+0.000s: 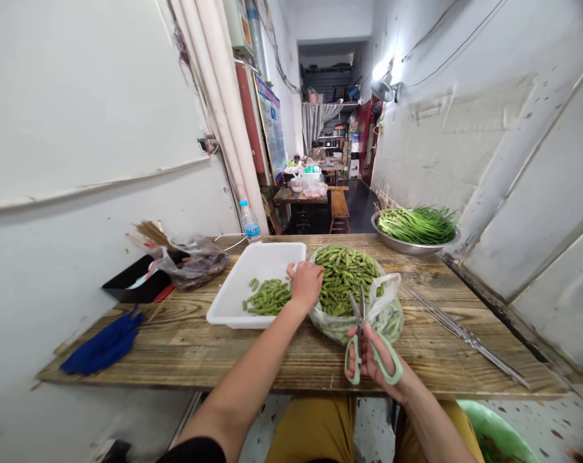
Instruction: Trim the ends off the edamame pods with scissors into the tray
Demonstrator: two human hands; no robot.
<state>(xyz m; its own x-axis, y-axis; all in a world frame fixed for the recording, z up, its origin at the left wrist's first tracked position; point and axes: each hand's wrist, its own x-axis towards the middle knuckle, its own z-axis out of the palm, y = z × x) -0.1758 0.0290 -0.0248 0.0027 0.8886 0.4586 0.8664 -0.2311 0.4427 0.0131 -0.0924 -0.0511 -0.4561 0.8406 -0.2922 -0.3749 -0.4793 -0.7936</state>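
My right hand (368,354) is closed round the pale green handles of a pair of scissors (363,334), blades pointing away over a clear plastic bag (385,305) heaped with green edamame pods (344,276). My left hand (304,283) reaches into the left side of that heap, fingers curled down on the pods; whether it grips one is hidden. Left of it a white plastic tray (252,270) holds a small pile of pods (268,297).
A metal bowl of green stalks (416,226) stands at the back right of the wooden table (199,341). Metal skewers (465,334) lie on the right. A water bottle (249,222), a bag with bamboo sticks (189,260) and a blue cloth (103,344) sit left. A person sits far back.
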